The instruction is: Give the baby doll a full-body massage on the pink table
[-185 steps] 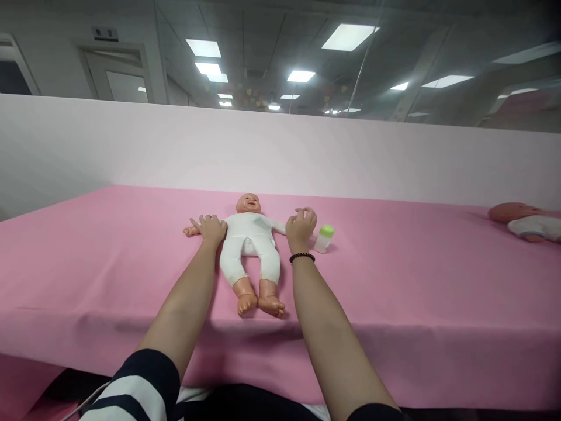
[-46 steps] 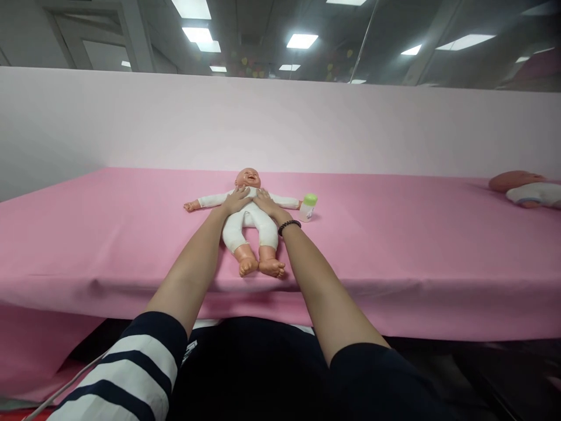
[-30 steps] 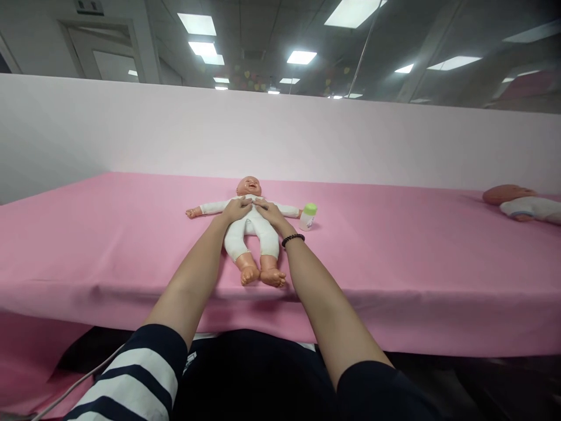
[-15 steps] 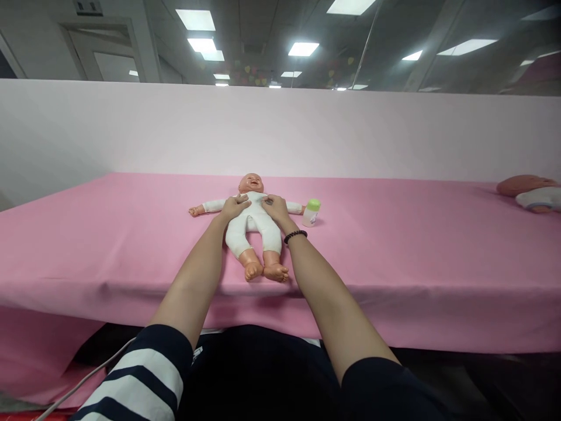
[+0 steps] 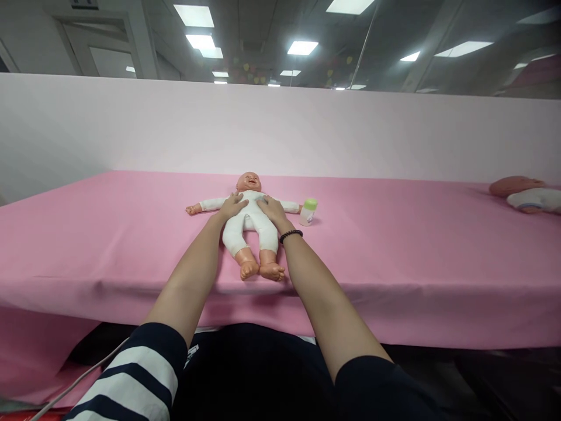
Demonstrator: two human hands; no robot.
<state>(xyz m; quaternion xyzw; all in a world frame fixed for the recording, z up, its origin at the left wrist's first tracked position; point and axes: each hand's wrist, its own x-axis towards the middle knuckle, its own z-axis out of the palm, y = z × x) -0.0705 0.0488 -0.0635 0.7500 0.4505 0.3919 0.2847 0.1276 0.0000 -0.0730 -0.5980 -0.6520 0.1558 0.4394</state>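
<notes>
A baby doll point(image 5: 249, 221) in a white body suit lies on its back, arms spread and feet toward me. My left hand point(image 5: 232, 207) rests on the doll's chest at the left side, fingers stretched out and thumb pointing inward. Across from it, my right hand point(image 5: 273, 210) lies on the right side of the chest, its fingers also extended, with a dark bead bracelet point(image 5: 291, 234) on the wrist. Some fingertips are hard to make out. A small bottle with a green cap point(image 5: 308, 211) stands beside the doll's hand on the right.
Pink cloth point(image 5: 394, 245) covers the wide table and hangs over its front edge. A second doll point(image 5: 523, 193) lies at the far right. Behind the table rises a white partition point(image 5: 280, 128) below glass. A pale cable point(image 5: 83, 380) runs at lower left.
My right hand's fingers, more bent before, now lie flatter on the doll's chest. Otherwise the view has shifted slightly, and the doll and bottle keep their places on the table.
</notes>
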